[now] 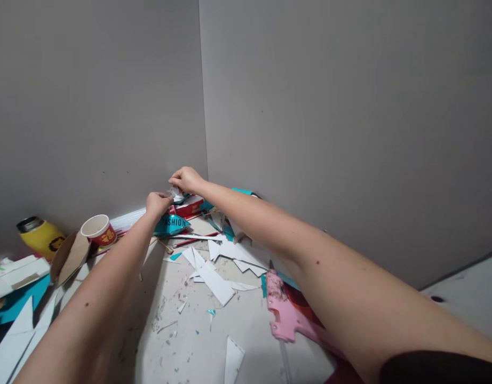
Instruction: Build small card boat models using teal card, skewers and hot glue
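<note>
Both my arms reach to the far corner of the table. My left hand (158, 204) is closed, its fingers pinching the near side of a clear, crinkled plastic wrapping (175, 193). Above and to the right, my right hand (185, 180) bends its fingers closed at the top of the same wrapping. What lies inside it is too small to make out. Just below my hands sits a teal packet (172, 225) printed with "FASHION". A red box (189, 207) lies behind the packet, beneath the wrapping.
White card scraps (214, 280) and small shavings litter the tabletop. A pink glue gun (284, 312) lies under my right forearm. At left are a paper cup (97, 230), a tipped yellow bottle (41, 237) and cardboard pieces (73, 256). Grey walls (110, 106) meet behind.
</note>
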